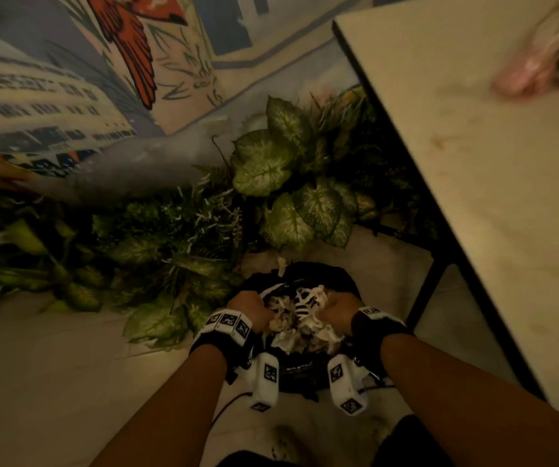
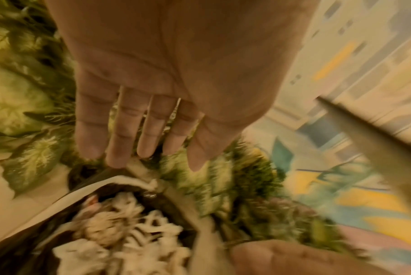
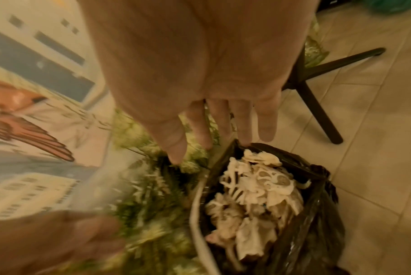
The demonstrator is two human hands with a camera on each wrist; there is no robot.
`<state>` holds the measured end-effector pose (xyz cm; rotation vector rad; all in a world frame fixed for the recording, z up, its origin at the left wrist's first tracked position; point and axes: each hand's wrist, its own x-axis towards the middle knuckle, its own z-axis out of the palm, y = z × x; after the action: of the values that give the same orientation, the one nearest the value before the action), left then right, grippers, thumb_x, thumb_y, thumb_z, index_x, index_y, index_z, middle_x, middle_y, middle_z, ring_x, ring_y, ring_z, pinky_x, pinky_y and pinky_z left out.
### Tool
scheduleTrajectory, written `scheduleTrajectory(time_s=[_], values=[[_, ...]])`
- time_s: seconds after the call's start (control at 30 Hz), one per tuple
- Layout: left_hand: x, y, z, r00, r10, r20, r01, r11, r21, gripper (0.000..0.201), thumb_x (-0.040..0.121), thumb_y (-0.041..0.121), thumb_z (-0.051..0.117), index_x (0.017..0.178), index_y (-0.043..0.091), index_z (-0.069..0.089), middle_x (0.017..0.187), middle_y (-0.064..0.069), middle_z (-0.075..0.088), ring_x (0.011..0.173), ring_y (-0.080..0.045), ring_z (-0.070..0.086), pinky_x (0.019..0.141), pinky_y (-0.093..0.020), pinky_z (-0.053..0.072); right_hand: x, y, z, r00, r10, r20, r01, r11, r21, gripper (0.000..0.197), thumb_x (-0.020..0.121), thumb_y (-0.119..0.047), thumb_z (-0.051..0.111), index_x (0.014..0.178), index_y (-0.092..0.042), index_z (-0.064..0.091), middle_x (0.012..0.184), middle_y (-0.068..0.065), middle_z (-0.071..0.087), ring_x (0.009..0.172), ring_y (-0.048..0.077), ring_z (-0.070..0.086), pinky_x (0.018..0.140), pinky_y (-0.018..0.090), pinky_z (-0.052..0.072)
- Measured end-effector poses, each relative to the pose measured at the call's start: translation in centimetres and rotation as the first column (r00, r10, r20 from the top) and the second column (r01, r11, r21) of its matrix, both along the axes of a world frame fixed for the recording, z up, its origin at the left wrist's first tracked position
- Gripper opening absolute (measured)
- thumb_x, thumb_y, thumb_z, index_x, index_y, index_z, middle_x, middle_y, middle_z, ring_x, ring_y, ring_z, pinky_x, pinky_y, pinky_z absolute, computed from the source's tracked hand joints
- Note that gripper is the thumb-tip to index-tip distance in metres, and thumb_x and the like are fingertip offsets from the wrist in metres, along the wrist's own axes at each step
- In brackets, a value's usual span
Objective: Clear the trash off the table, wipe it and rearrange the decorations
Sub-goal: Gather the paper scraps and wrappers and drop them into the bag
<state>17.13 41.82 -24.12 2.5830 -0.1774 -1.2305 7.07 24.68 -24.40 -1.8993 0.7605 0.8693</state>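
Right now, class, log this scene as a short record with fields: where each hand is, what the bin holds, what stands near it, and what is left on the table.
left hand: over the bin's left rim, fingers straight, holding nothing
right hand: over the bin's right rim, fingers straight, holding nothing
bin: on the floor, lined with a black bag
bin contents: crumpled white paper trash
beside the bin: leafy plants on the floor
table: to the right; a blurred pink item lies on it

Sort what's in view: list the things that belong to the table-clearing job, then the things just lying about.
Job: left hand, right hand, crumpled white trash, black bin bag, table.

Lying about: leafy plants, wall mural, pink blurred item.
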Motion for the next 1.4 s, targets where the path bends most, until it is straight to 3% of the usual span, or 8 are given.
scheduleTrajectory(time_s=[0.13, 0.23, 0.4, 0.87, 0.97, 1.07, 1.2, 1.4], values=[[0.3, -2.5, 8.9, 0.998, 0.03, -0.049, -0.037, 0.986, -0.163, 0.013, 0.088, 0.021, 0.064, 0.09, 0.007, 0.065, 0.086, -0.009, 0.063, 0.077, -0.023, 0.062, 0.066, -0.032, 0.052, -0.7, 0.1, 9.5, 0.998, 0.047, 0.038, -0.049, 0.998, 0.047, 0.037, 0.094, -0.028, 0.053, 0.123, -0.008, 0.058, 0.129, 0.011, 0.056, 0.112, 0.028, 0.056, 0.101, 0.04, 0.046], [0.9, -6.0, 14.6, 0.967, 0.208, -0.148, -0.247, 0.91, -0.334, 0.007, 0.09, 0.013, 0.06, 0.093, 0.007, 0.063, 0.082, -0.014, 0.066, 0.071, -0.024, 0.063, 0.063, -0.034, 0.054, -1.1, -1.6, 15.7, 0.986, 0.033, 0.164, -0.042, 0.998, 0.052, 0.036, 0.091, -0.032, 0.057, 0.112, -0.005, 0.065, 0.116, 0.016, 0.063, 0.101, 0.028, 0.06, 0.093, 0.041, 0.051], [0.1, -14.0, 21.1, 0.968, 0.229, -0.107, -0.25, 0.812, -0.527, 0.004, 0.089, 0.008, 0.061, 0.086, 0.006, 0.062, 0.073, -0.014, 0.063, 0.067, -0.026, 0.06, 0.068, -0.04, 0.054, -4.4, -9.3, 24.2, 0.91, 0.104, 0.402, -0.066, 0.992, -0.105, 0.035, 0.089, -0.038, 0.059, 0.112, -0.012, 0.063, 0.115, 0.006, 0.064, 0.104, 0.023, 0.059, 0.091, 0.036, 0.049], [-12.3, -40.2, 23.1, 0.972, 0.227, -0.053, -0.214, 0.777, -0.592, 0.008, 0.085, 0.01, 0.067, 0.09, 0.005, 0.064, 0.086, -0.013, 0.065, 0.074, -0.025, 0.063, 0.072, -0.039, 0.055, -21.4, -43.6, 27.6, 0.926, 0.027, 0.377, 0.089, 0.954, -0.287, 0.019, 0.086, -0.035, 0.065, 0.1, -0.021, 0.065, 0.099, -0.01, 0.061, 0.084, 0.003, 0.058, 0.07, 0.016, 0.045], [-14.2, -44.9, 22.6, 0.989, 0.111, 0.1, -0.042, 0.848, -0.528, 0.016, 0.083, 0.018, 0.07, 0.096, 0.015, 0.06, 0.098, -0.009, 0.063, 0.085, -0.027, 0.061, 0.078, -0.039, 0.053, -23.5, -48.4, 27.9, 0.934, -0.003, 0.357, 0.118, 0.947, -0.3, 0.017, 0.088, -0.035, 0.063, 0.101, -0.025, 0.064, 0.101, -0.01, 0.062, 0.092, 0.015, 0.062, 0.08, 0.029, 0.051], [-15.3, -49.3, 22.3, 0.94, -0.147, 0.308, 0.252, 0.908, -0.335, 0.049, 0.085, 0.025, 0.067, 0.13, 0.021, 0.047, 0.128, -0.006, 0.053, 0.11, -0.025, 0.055, 0.089, -0.03, 0.043, -24.9, -51.4, 27.1, 0.926, -0.06, 0.373, 0.192, 0.925, -0.327, 0.027, 0.085, -0.032, 0.067, 0.11, -0.024, 0.061, 0.11, -0.005, 0.061, 0.102, 0.017, 0.06, 0.091, 0.035, 0.05], [-15.2, -54.4, 22.1, 0.831, -0.389, 0.398, 0.483, 0.859, -0.168, 0.082, 0.084, 0.018, 0.06, 0.149, 0.034, 0.013, 0.157, -0.006, 0.01, 0.134, -0.03, 0.037, 0.105, -0.037, 0.04, -25.3, -52.5, 25.3, 0.925, -0.098, 0.367, 0.219, 0.927, -0.304, 0.051, 0.079, -0.038, 0.073, 0.123, -0.026, 0.053, 0.129, -0.003, 0.054, 0.109, 0.017, 0.056, 0.094, 0.035, 0.049], [-13.7, -59.5, 22.4, 0.677, -0.689, 0.259, 0.703, 0.709, 0.051, 0.131, 0.056, 0.029, 0.09, 0.139, 0.059, -0.007, 0.15, 0.004, -0.037, 0.145, -0.041, 0.004, 0.105, -0.056, 0.037, -23.5, -51.3, 22.9, 0.96, 0.106, 0.258, 0.019, 0.898, -0.44, 0.092, 0.076, -0.048, 0.072, 0.148, -0.029, 0.018, 0.155, 0.0, 0.017, 0.142, 0.026, 0.018, 0.113, 0.04, 0.026]])
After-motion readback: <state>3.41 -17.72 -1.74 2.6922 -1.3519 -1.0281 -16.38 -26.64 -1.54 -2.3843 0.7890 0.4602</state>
